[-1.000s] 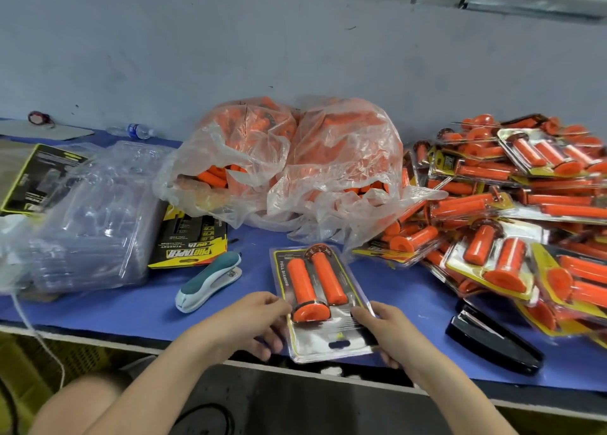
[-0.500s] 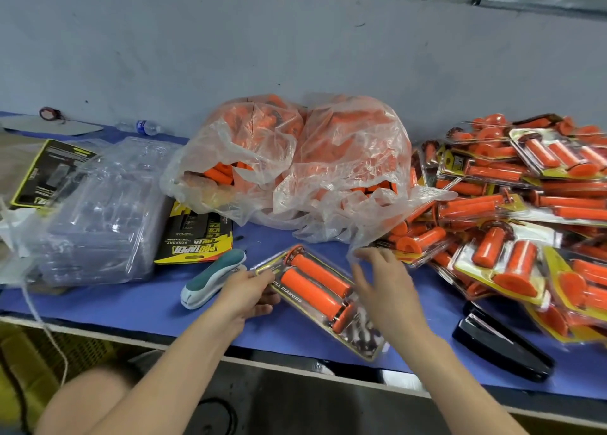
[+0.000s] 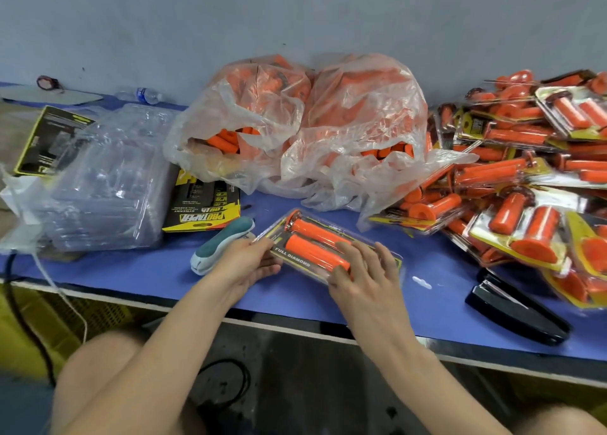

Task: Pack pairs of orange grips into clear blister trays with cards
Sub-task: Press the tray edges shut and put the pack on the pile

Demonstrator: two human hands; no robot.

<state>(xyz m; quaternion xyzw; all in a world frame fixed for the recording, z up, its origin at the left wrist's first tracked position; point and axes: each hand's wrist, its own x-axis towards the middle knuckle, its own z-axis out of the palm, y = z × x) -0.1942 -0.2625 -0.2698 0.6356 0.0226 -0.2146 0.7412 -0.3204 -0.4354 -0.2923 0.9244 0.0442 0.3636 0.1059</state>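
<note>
Pinches the blister pack (image 3: 297,259) at its left end with left hand (image 3: 246,263); presses right hand (image 3: 364,278) flat on top, fingers spread.

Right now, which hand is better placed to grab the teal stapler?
Left. The left hand grips the blister pack at the end beside the teal stapler; the right hand lies flat on the pack, farther from it.

Blister pack (image 3: 305,247): "FULL DIAMOND" is printed in white along the near edge of the enclosed card. Card stack (image 3: 202,204): "PROTAPER" is shown upside down on a yellow band; the smaller print cannot be read.
</note>
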